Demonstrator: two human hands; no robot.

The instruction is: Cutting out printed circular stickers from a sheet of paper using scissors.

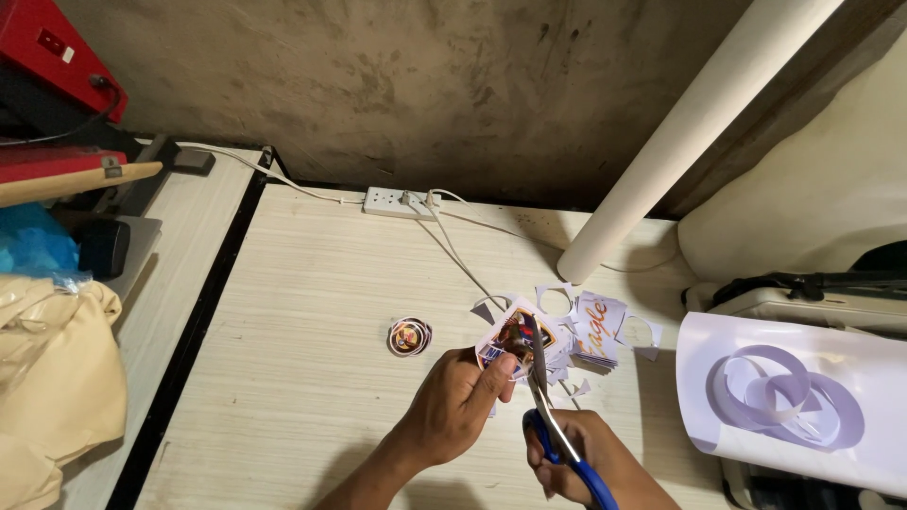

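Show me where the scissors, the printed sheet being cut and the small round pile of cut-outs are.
scissors (540,378): head view, on the blades.
printed sheet (510,332): head view, on its coloured print.
round pile of cut-outs (409,336): head view, on the top disc.

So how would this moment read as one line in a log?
left hand: holds printed sheet | right hand: scissors cutting it | cut sticker and scraps on table

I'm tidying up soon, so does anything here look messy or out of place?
Yes: cut paper scraps lie strewn on the table beyond the hands, and a big paper roll leans askew against the wall. The round cut-outs sit neatly stacked.
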